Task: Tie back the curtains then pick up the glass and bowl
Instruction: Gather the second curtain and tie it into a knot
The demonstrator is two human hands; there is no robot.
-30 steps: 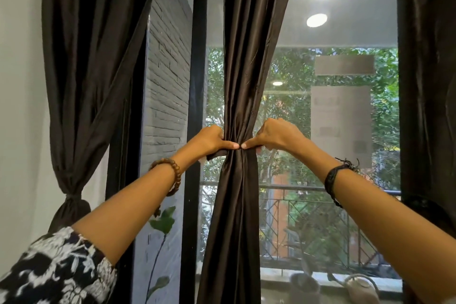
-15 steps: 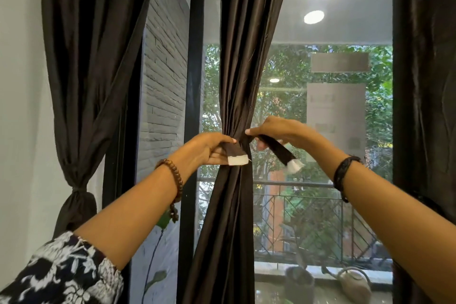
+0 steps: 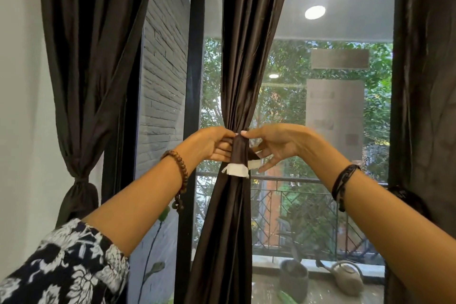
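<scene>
Daylight comes through a tall black-framed window [image 3: 195, 81], with green trees, a grey brick wall [image 3: 164, 76] and a metal balcony railing [image 3: 296, 205] beyond the glass. Down on the balcony floor stand a dark pot [image 3: 294, 276] and, just beside it, a watering can [image 3: 348, 279].

Three dark brown curtains hang here. The left curtain [image 3: 86, 57] is already cinched low with a knot against the white wall. The right curtain [image 3: 431, 81] hangs along the frame's edge. The middle curtain [image 3: 246, 57] is gathered into a narrow waist at the centre of the window, where a tie-back strap [image 3: 239, 153] of the same dark fabric wraps around it; its two white-tipped ends hang down in front of the gathered cloth, one lying over the other.

The left hand [image 3: 212, 146], with a wooden bead bracelet [image 3: 180, 175] on its wrist, has its fingers curled against the strap at the left side of the waist, thumb on top, pinching it. The right hand [image 3: 278, 146], wearing a black cord bracelet [image 3: 343, 183], pinches the top of the strap with thumb and forefinger while the other fingers spread loosely below, near the rear white end. A floral black-and-white sleeve [image 3: 61, 266] covers the left upper arm
</scene>
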